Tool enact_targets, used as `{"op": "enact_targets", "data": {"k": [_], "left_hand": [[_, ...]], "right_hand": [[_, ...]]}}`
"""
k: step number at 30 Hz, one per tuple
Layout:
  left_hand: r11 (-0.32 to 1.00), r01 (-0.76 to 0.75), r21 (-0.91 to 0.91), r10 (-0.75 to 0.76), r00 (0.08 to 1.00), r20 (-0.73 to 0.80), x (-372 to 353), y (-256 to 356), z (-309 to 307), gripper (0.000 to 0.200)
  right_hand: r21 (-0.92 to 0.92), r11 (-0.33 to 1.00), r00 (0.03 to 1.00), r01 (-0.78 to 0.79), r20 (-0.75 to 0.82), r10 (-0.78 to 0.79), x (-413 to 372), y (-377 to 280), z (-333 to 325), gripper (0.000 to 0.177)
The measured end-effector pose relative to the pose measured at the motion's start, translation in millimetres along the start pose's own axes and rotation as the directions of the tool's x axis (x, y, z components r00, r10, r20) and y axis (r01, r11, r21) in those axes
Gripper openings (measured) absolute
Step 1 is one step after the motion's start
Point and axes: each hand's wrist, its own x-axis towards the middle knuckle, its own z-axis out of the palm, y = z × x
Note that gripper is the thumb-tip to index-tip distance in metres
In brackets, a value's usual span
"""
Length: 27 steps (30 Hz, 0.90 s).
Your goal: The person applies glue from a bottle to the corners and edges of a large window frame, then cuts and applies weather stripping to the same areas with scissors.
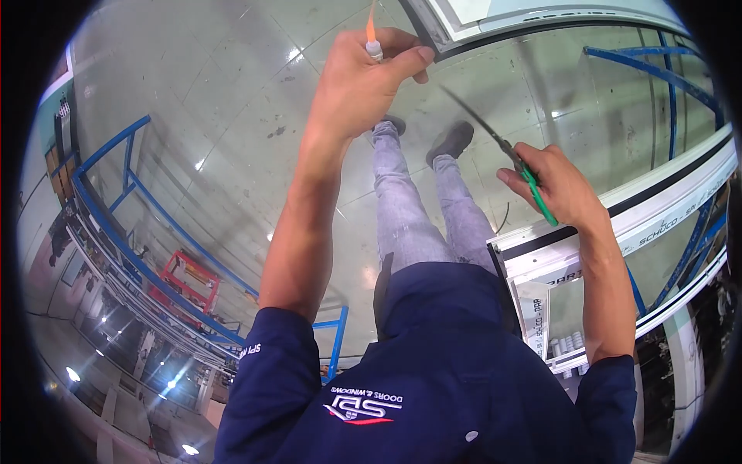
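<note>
My left hand (363, 77) is closed around a small glue bottle; its white neck and orange nozzle (371, 35) stick up out of the fist. Thumb and fingertips of that hand are beside the corner of a white window frame (464, 27) with a black gasket (533, 32) along its edge. I cannot make out whether they touch the gasket. In my right hand (560, 185) is a pair of scissors with green handles (536, 189). Their dark blades (479, 120) point up and left, towards the frame corner, apart from it.
Blue metal stands (668, 73) support the frame on the right, and another blue rack (116, 147) stands at left. A white profile with printed lettering (657, 232) runs under my right forearm. A red cart (185, 282) is at lower left. My shoes (450, 143) are on the tiled floor.
</note>
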Motion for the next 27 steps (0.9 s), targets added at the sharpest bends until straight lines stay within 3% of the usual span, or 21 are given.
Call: {"op": "enact_targets", "data": {"k": [6, 18, 27], "left_hand": [[1.000, 0.017, -0.026, -0.018, 1.000, -0.023, -5, 2, 3, 0.028], [0.996, -0.057, -0.070, 0.055, 0.998, -0.028, -4, -6, 5, 0.029], [0.998, -0.031, -0.063, 0.028, 0.999, -0.040, -6, -3, 7, 0.026]], "right_hand": [[0.095, 0.995, 0.998, 0.004, -0.062, 0.002, 2, -6, 5, 0.034], [0.058, 0.996, 0.997, -0.073, 0.001, 0.073, 9, -11, 6, 0.031], [0.049, 0.996, 0.996, -0.069, -0.059, 0.072, 7, -12, 12, 0.030]]}}
